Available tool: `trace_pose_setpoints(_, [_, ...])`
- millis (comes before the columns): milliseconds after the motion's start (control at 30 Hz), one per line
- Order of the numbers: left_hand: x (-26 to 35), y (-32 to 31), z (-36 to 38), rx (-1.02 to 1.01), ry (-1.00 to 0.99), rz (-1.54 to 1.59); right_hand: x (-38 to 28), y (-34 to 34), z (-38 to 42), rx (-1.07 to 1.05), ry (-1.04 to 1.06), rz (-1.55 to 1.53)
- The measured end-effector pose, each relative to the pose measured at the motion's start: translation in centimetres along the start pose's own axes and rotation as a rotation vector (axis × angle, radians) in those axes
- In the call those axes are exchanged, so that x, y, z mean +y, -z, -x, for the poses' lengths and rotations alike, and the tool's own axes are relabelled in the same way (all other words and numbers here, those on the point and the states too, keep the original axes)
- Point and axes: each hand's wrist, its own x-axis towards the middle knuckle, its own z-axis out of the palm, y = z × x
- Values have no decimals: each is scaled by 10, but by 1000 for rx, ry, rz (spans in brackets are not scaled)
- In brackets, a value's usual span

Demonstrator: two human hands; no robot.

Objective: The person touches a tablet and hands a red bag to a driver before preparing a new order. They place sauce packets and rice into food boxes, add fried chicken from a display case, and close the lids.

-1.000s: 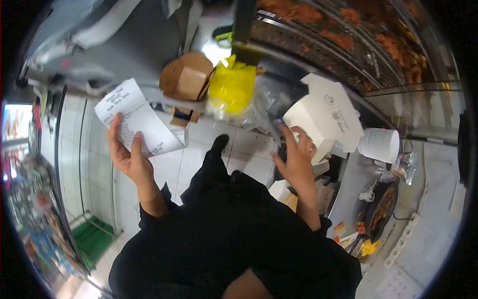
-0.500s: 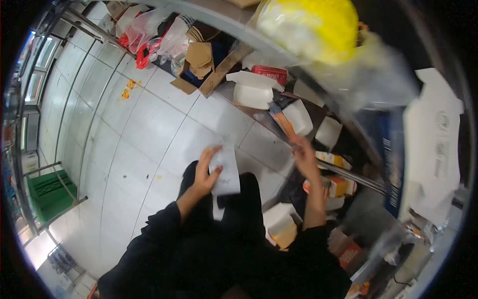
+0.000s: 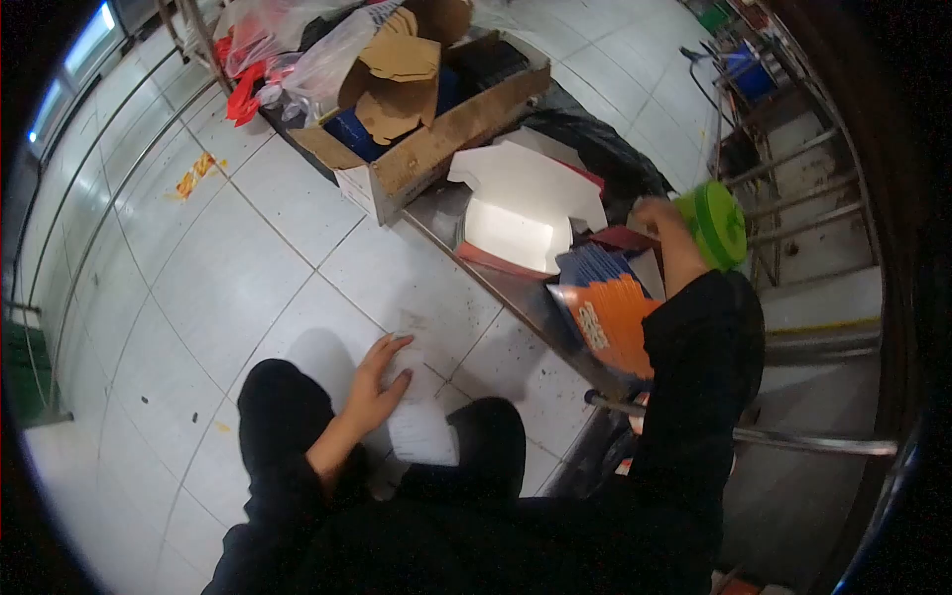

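Observation:
My left hand (image 3: pixel 375 397) grips a white sheet of paper (image 3: pixel 424 434) between thumb and fingers, above my knees. Faint print shows on the sheet. My right hand (image 3: pixel 659 220) reaches out to the right with bent fingers, just above a dark red carton flap (image 3: pixel 623 238); what the fingers hold, if anything, is hidden. Just right of that wrist is a bright green round tub (image 3: pixel 716 224). Below the forearm lies a stack of flat orange-and-blue cartons (image 3: pixel 610 322), partly covered by the sleeve. An open white-lined box (image 3: pixel 521 233) stands left of the right hand.
A brown cardboard box (image 3: pixel 451 124) holding folded card pieces stands on the low shelf (image 3: pixel 496 288). Plastic bags (image 3: pixel 283 50) lie at the upper left. A metal bar (image 3: pixel 813 440) crosses at the right. Black plastic sheeting (image 3: pixel 595 149) lies behind the boxes. White floor tiles (image 3: pixel 248 268) surround my feet.
The view has shifted forward and lower. My right hand has moved away from the orange-and-blue cartons towards the shelf's far side. My left hand still holds the paper.

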Motion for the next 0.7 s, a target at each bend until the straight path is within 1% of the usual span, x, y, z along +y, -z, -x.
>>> trace_pose_setpoints(67, [9, 21, 10, 13, 98, 82, -22, -5, 37, 178, 134, 123])
trace_pose_setpoints(100, [13, 30, 15, 12, 149, 120, -11, -13, 10, 121, 120, 21])
trace_pose_setpoints(133, [12, 35, 17, 20, 211, 170, 21, -30, -40, 63, 100, -86])
trace_pose_setpoints(167, [9, 39, 19, 29, 274, 220, 33, -41, -73, 3, 80, -193])
trace_pose_setpoints(200, [6, 41, 20, 38, 339, 267, 23, -35, -80, -68, 51, -116])
trace_pose_setpoints(233, [1, 40, 20, 46, 350, 232, 14, -21, -75, -142, 17, -43])
trace_pose_setpoints(300, [-8, 31, 7, 49, 359, 169, -3, 8, -39, -33, -50, 250])
trace_pose_setpoints(333, [-7, 23, -5, 28, 323, 25, -37, 27, 2, 153, -73, 476])
trace_pose_setpoints(400, [-14, -2, -36, 103, 186, -98, -103, 56, 71, 354, 209, 265])
trace_pose_setpoints(433, [-22, -16, -56, 104, 145, -91, -138, 63, 114, 219, 478, 177])
trace_pose_setpoints(467, [-32, -28, -78, 100, 104, -92, -167, 55, 139, 67, 600, -16])
trace_pose_setpoints(500, [-38, -41, -102, 81, 130, -120, -197, 45, 160, -150, 681, -114])
trace_pose_setpoints(533, [-56, -61, -122, 158, 47, -225, -216, 21, 163, -264, 734, -243])
trace_pose_setpoints(567, [-70, -75, -145, 180, 41, -226, -238, 3, 165, -357, 724, -167])
trace_pose_setpoints(600, [-79, -86, -164, 204, 29, -225, -252, -25, 144, -300, 712, -30])
trace_pose_setpoints(667, [-85, -102, -183, 246, -1, -166, -270, -68, 117, 6, 699, 207])
trace_pose_setpoints(700, [-88, -105, -194, 274, -21, -136, -271, -81, 103, 37, 664, 58])
